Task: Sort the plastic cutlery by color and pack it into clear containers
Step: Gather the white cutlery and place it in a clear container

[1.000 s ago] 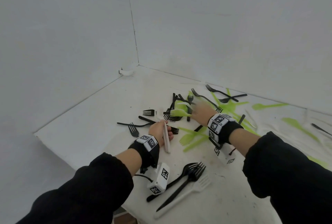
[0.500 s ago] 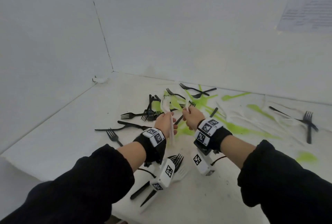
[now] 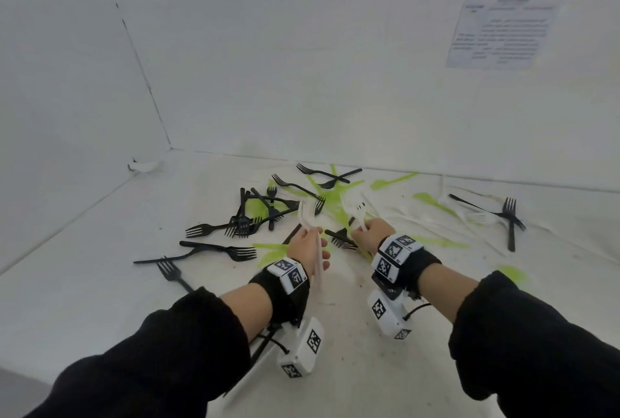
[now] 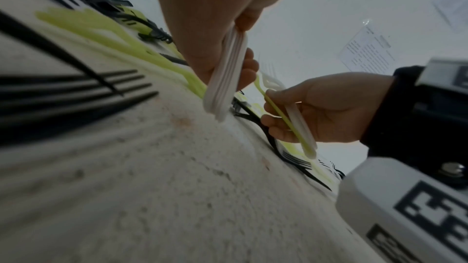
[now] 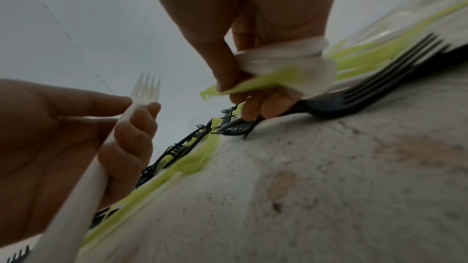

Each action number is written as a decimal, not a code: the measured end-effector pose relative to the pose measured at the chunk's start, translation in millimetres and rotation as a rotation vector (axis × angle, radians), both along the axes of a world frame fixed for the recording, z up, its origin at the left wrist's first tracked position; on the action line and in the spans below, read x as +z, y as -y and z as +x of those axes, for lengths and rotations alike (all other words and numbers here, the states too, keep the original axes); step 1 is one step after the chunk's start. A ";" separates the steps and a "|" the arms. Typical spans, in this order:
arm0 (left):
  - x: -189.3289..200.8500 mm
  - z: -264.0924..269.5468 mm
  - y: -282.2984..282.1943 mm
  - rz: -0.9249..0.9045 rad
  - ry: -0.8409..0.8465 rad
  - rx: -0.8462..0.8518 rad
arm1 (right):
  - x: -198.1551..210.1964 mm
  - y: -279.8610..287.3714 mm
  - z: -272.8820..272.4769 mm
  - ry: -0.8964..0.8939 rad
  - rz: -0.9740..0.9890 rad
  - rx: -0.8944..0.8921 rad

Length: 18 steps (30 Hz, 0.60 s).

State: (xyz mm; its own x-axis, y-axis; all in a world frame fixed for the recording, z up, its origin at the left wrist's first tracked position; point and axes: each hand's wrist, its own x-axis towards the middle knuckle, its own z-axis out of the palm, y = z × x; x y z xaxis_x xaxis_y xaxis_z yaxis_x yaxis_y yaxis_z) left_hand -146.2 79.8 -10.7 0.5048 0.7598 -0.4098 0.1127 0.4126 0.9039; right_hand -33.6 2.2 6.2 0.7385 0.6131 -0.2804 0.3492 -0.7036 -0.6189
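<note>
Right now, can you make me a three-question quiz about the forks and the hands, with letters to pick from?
1. Where do the black forks lie?
A. on the white table
B. inside a clear box
C. on the floor

2. What colour are the forks in the left hand?
A. black
B. white
C. red

3. What is the right hand doing?
A. resting flat and empty
B. gripping a white fork together with a green piece
C. pointing at the wall

Answers:
1 A, they lie scattered on the bare table.
2 B, the white forks stick out of its fist.
3 B, the left wrist view shows a white fork and a green piece in its curled fingers.
</note>
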 end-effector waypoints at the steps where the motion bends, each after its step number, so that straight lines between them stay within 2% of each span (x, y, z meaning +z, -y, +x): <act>1: -1.2 0.9 2.5 -0.003 -0.002 -0.003 | -1.1 -0.8 -0.3 0.006 -0.010 -0.008; 3: -2.4 4.3 10.0 -0.013 -0.001 -0.011 | -4.9 -0.4 2.7 0.016 0.005 -0.042; 7: -2.6 11.0 23.5 -0.012 0.001 -0.030 | -5.0 9.0 0.6 -0.095 0.133 -0.097; 13: -5.9 20.8 36.1 -0.017 0.021 -0.033 | 1.8 27.1 4.7 0.102 0.001 -0.069; 18: -2.3 30.2 50.0 -0.040 0.069 -0.044 | -0.5 32.7 6.6 -0.071 0.234 -0.101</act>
State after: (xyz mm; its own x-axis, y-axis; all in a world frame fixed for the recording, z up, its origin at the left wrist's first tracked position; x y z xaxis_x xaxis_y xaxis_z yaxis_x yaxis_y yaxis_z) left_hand -116.1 29.8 -13.0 0.5658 0.7196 -0.4026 0.0697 0.4448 0.8929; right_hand -26.9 -30.5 5.7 0.7828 0.5915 -0.1933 0.2341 -0.5677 -0.7892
